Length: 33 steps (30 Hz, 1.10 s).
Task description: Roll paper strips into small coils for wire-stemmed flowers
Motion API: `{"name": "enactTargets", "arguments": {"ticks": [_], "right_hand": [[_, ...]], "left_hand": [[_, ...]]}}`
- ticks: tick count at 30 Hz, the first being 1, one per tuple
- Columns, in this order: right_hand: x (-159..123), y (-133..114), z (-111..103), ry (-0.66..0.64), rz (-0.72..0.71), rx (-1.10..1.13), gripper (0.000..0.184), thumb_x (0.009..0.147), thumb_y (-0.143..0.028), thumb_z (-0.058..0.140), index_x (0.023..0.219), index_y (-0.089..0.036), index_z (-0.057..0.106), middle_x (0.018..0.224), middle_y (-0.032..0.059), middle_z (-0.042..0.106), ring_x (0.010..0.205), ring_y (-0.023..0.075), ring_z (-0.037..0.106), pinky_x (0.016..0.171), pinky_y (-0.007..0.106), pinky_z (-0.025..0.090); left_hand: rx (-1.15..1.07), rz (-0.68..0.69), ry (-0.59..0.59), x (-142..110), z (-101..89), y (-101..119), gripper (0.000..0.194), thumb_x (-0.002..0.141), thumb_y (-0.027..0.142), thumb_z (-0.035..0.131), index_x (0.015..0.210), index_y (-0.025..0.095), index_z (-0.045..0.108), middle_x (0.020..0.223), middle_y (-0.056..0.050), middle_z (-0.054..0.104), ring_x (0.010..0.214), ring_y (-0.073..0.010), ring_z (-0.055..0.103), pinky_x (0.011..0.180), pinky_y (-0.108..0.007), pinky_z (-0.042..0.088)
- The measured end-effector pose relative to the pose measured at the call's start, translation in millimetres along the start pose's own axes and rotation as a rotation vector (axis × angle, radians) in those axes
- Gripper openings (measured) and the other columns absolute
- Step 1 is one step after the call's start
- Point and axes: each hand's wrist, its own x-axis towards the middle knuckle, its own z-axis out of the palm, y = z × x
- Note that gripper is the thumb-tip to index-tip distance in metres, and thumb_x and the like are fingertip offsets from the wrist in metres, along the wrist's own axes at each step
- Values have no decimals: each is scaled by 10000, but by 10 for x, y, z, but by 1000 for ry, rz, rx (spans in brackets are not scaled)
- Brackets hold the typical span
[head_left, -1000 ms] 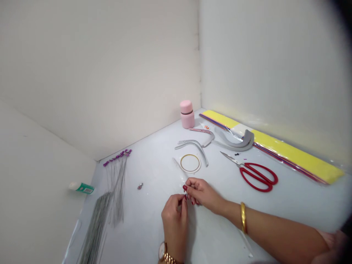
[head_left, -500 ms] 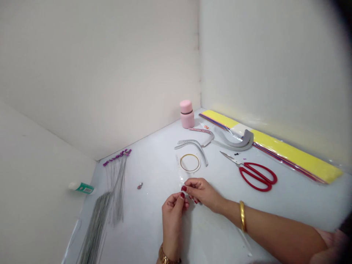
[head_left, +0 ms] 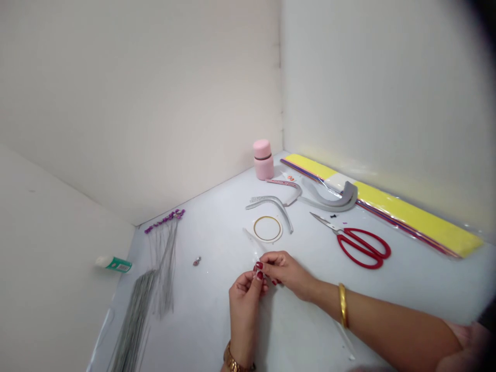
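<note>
Both left hand [head_left: 244, 315] and right hand [head_left: 289, 274] pinch clear film [head_left: 251, 238] near red scissors [head_left: 358, 244].

Nothing here reads clearly for you: the green label [head_left: 119, 265] on the white tube [head_left: 110, 262] at the table's left edge is too small to make out, as is the orange mark [head_left: 290, 178] on the white tag [head_left: 287, 177] beyond your hands.
</note>
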Motion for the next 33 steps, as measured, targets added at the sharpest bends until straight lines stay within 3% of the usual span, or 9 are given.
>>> {"name": "enactTargets", "arguments": {"ticks": [5, 10, 18, 33], "right_hand": [[0, -5, -4, 23, 5, -6, 333, 703, -455, 605, 617, -136, 568, 489, -40, 483, 420, 51, 356, 412, 186, 250], [25, 25, -31, 39, 17, 5, 325, 718, -456, 591, 653, -140, 556, 476, -59, 439, 413, 46, 343, 416, 182, 246], [27, 14, -23, -14, 64, 19, 293, 723, -422, 597, 683, -150, 495, 484, -60, 479, 395, 45, 399, 385, 162, 259], [34, 49, -44, -39, 50, 6, 259, 721, -383, 607, 743, -151, 494, 538, -52, 488, 463, 57, 427, 438, 173, 304]], "left_hand": [[93, 36, -21, -26, -5, 78, 211, 684, 324, 640, 630, 121, 649, 562, -16, 600, 540, -113, 500, 538, -202, 385], [74, 24, -71, -23, -11, 96, 256, 739, 355, 573, 707, 122, 673, 670, -56, 650, 621, -134, 543, 618, -231, 427], [98, 68, 72, 0, -64, -10, 195, 724, 322, 605, 683, 133, 620, 589, -2, 588, 559, -102, 494, 555, -197, 382], [239, 163, 5, -28, -39, 48, 225, 789, 309, 515, 664, 134, 582, 599, -41, 597, 575, -144, 535, 558, -251, 427]]}}
